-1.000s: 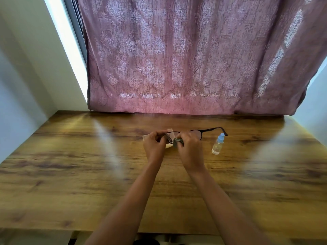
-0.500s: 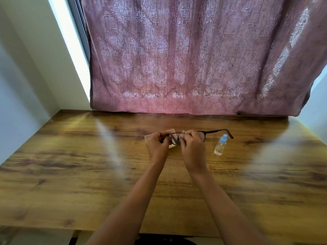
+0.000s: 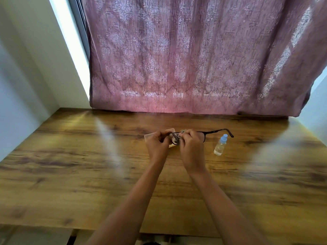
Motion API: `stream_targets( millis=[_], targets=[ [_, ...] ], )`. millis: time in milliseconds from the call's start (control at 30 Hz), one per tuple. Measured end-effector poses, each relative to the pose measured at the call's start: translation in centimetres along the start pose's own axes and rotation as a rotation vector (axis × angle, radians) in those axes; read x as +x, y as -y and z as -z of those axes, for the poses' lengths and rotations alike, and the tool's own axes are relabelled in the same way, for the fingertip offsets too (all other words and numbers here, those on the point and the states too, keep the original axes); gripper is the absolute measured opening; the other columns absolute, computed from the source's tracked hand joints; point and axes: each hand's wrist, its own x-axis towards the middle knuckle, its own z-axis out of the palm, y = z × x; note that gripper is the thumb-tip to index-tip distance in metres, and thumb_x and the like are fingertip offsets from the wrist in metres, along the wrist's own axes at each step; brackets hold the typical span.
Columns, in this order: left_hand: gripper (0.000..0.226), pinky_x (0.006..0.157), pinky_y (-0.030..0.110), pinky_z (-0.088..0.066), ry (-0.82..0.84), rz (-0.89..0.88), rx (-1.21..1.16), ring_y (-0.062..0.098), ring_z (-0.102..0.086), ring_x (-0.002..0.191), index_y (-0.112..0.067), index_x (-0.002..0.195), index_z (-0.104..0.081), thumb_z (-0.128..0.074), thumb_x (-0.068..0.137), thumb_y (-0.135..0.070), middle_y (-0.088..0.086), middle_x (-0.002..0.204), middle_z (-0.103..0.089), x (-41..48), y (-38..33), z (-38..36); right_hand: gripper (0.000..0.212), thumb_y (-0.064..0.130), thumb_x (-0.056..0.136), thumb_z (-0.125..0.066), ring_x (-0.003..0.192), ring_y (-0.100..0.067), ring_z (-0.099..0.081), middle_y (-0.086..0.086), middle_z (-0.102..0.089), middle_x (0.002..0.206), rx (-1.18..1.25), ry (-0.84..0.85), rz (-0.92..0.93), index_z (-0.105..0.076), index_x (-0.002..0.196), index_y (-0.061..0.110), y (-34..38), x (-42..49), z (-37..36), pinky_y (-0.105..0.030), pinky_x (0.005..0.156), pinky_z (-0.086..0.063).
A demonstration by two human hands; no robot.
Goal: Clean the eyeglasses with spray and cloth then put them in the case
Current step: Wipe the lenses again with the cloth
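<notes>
Dark-framed eyeglasses (image 3: 215, 132) are held above the wooden table (image 3: 88, 165), one temple arm sticking out to the right. My left hand (image 3: 157, 145) grips the frame's left end. My right hand (image 3: 191, 147) pinches a small grey-green cloth (image 3: 183, 131) against the left lens; most of the cloth is hidden by the fingers. A pale case (image 3: 150, 136) lies on the table behind my left hand, mostly covered by it. A small clear spray bottle (image 3: 220, 145) with a light blue cap stands to the right of my right hand.
A mauve patterned curtain (image 3: 177, 68) hangs along the table's far edge. White walls close in on the left and far right. The table's near edge (image 3: 53, 225) runs across the bottom of the view.
My right hand has shifted the cloth left and up along the lens, closer to my left hand. The glasses stay held at about the same spot.
</notes>
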Motion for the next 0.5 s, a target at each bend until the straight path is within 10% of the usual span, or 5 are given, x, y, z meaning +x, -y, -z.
stream_targets(
  millis=[500],
  targets=[
    [0.009,0.057,0.009,-0.051,0.006,0.01,0.011,0.003,-0.061,0.063,0.0,0.088,-0.068,-0.064,0.081,0.003,-0.002,0.07,-0.065,0.1,-0.4,0.2,0.012,0.002,0.087,-0.056,0.085,-0.024,-0.058,-0.013,-0.059,0.094,-0.047,0.022,0.001,-0.064,0.091,-0.006,0.4,0.0,-0.7,-0.034,0.068,-0.055]
  ],
)
